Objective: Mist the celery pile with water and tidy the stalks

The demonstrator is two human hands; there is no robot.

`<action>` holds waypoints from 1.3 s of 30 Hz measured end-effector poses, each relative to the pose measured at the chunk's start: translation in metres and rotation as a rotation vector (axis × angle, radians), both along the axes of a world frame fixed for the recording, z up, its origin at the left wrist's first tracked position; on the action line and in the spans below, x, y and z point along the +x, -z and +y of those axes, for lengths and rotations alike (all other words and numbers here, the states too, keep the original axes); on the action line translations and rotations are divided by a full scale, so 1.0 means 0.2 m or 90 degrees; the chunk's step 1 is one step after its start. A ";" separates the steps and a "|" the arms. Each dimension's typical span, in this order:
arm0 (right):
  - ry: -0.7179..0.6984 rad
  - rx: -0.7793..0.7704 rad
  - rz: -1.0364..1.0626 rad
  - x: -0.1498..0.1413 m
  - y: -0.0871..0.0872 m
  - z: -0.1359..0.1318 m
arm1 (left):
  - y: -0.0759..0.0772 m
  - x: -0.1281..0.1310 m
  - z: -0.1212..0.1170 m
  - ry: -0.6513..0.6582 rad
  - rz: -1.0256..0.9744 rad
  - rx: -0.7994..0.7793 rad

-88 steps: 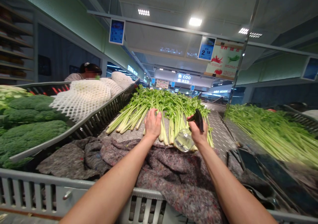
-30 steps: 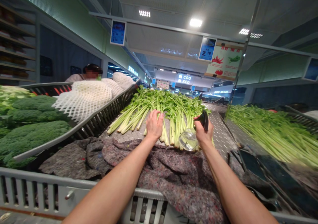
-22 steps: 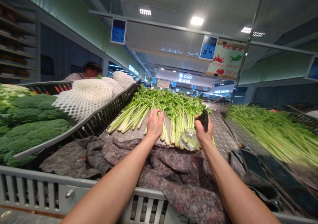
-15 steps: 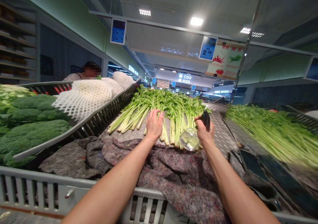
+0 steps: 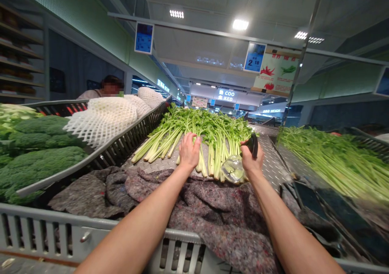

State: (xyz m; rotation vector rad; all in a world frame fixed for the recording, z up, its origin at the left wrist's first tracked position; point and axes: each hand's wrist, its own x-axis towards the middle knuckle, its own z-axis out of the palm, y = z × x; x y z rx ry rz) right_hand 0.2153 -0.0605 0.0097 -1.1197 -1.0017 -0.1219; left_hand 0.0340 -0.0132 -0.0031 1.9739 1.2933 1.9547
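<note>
Right hand (image 5: 253, 164): fingers wrapped round clear bottle (image 5: 232, 169); left hand (image 5: 189, 152): half-curled by celery (image 5: 209, 124), grip unclear; felt (image 5: 219, 219) hides tread plate (image 5: 272, 164) front edge.

Blue price card (image 5: 254, 57), overhead rail, R of ctr: "2 18"; sm. line above illeg.
Blue price card, L (image 5: 144, 38): digits too blurred.
Lit sign, bkgd ctr (image 5: 227, 95): "COO / KED", w/ Chinese chars.
Lit sign, L wall (image 5: 163, 85): "BEAN", chars before.
Lit sign, R (image 5: 271, 112): "WEIGH".
Veg. poster (image 5: 276, 70): red Chinese hdg; fine print illeg.
</note>
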 end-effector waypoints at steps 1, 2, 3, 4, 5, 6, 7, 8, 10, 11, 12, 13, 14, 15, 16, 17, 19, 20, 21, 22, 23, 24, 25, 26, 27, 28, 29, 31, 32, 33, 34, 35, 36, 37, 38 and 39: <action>-0.007 -0.004 -0.003 0.00 0.00 0.00 | 0.00 0.00 0.00 0.001 0.000 0.001; -0.012 -0.007 -0.003 0.00 0.00 0.00 | 0.00 0.00 0.00 0.001 0.001 0.002; -0.015 -0.008 -0.001 0.00 0.01 0.00 | 0.00 0.00 -0.01 0.001 0.001 0.003; -0.015 -0.009 0.002 0.00 0.01 0.00 | 0.00 0.00 -0.01 0.001 0.001 0.002; -0.012 -0.009 0.005 -0.01 0.01 0.00 | 0.00 0.00 -0.01 0.000 0.001 0.002; -0.008 -0.009 0.006 -0.01 0.01 0.00 | 0.00 0.00 -0.01 0.000 0.002 0.003; -0.004 -0.008 0.005 -0.01 0.00 0.00 | 0.00 0.00 -0.01 -0.001 0.004 0.003; -0.001 -0.007 0.001 -0.01 0.00 0.00 | 0.00 0.00 -0.01 -0.001 0.005 0.004; 0.002 -0.004 -0.011 -0.01 0.00 -0.01 | 0.00 0.00 -0.01 -0.002 0.005 0.005; 0.002 -0.003 -0.016 -0.01 0.00 -0.01 | 0.00 0.00 -0.01 -0.004 0.003 0.005; 0.003 -0.002 -0.019 -0.01 0.00 -0.01 | 0.00 0.00 -0.01 -0.006 0.001 0.006; 0.003 -0.001 -0.019 -0.01 0.00 -0.01 | 0.00 0.00 -0.02 -0.008 -0.001 0.006; 0.002 0.000 -0.019 -0.01 0.00 0.00 | 0.00 0.00 -0.02 -0.009 -0.003 0.006; 0.001 0.001 -0.018 0.00 0.01 0.00 | -0.01 0.00 -0.02 -0.009 -0.003 0.005; -0.001 0.003 -0.019 0.00 0.01 0.00 | -0.01 0.00 -0.02 -0.009 -0.003 0.004; -0.002 0.005 -0.022 0.00 0.01 0.01 | -0.01 0.00 -0.02 -0.007 -0.004 0.002; -0.003 0.011 -0.029 0.00 0.01 0.01 | -0.01 0.00 -0.02 -0.004 -0.005 -0.001; -0.002 0.014 -0.031 0.00 0.01 0.01 | -0.01 0.00 -0.02 -0.003 -0.006 -0.001; -0.001 0.015 -0.032 0.00 0.01 0.01 | -0.01 0.00 -0.02 -0.002 -0.007 -0.001; 0.000 0.015 -0.031 0.00 0.01 0.01 | -0.01 0.00 -0.02 -0.002 -0.007 0.000; -0.002 0.013 -0.030 0.00 0.01 0.01 | -0.01 0.00 -0.02 -0.002 -0.006 0.001; -0.008 0.010 -0.030 0.00 0.01 0.01 | -0.01 0.00 -0.02 -0.003 -0.006 0.002; -0.015 0.009 -0.031 0.00 0.01 0.01 | -0.01 0.00 -0.02 -0.003 -0.005 0.004; -0.024 0.009 -0.032 0.00 0.01 0.01 | -0.01 0.00 -0.02 -0.003 -0.005 0.006; -0.033 0.009 -0.033 0.00 0.01 0.01 | -0.01 0.00 -0.02 -0.004 -0.005 0.008; -0.040 0.009 -0.032 0.00 0.01 0.01 | -0.01 0.00 -0.02 -0.004 -0.004 0.009; -0.044 0.009 -0.030 0.00 0.01 0.01 | -0.01 0.00 -0.02 -0.004 -0.004 0.010; -0.043 0.012 -0.026 0.00 0.01 0.01 | -0.01 0.00 -0.01 -0.005 -0.004 0.012; -0.041 0.018 -0.026 0.00 0.01 0.01 | 0.00 0.00 -0.01 -0.006 -0.005 0.013; -0.036 0.026 -0.029 0.00 0.01 0.01 | 0.00 -0.01 -0.01 -0.008 -0.006 0.015; -0.030 0.033 -0.034 0.00 0.01 0.01 | 0.00 -0.01 -0.01 -0.009 -0.008 0.017; -0.025 0.039 -0.040 0.00 0.01 0.01 | 0.00 -0.01 0.00 -0.011 -0.009 0.019; -0.021 0.041 -0.046 0.00 0.01 0.01 | 0.00 -0.01 0.00 -0.013 -0.009 0.020; -0.021 0.039 -0.048 0.00 0.00 0.00 | 0.00 -0.01 0.00 -0.015 -0.009 0.021; -0.024 0.036 -0.048 -0.01 0.00 0.00 | 0.00 -0.01 0.01 -0.015 -0.008 0.021; -0.028 0.034 -0.045 -0.01 0.00 0.00 | 0.00 -0.01 0.01 -0.016 -0.007 0.021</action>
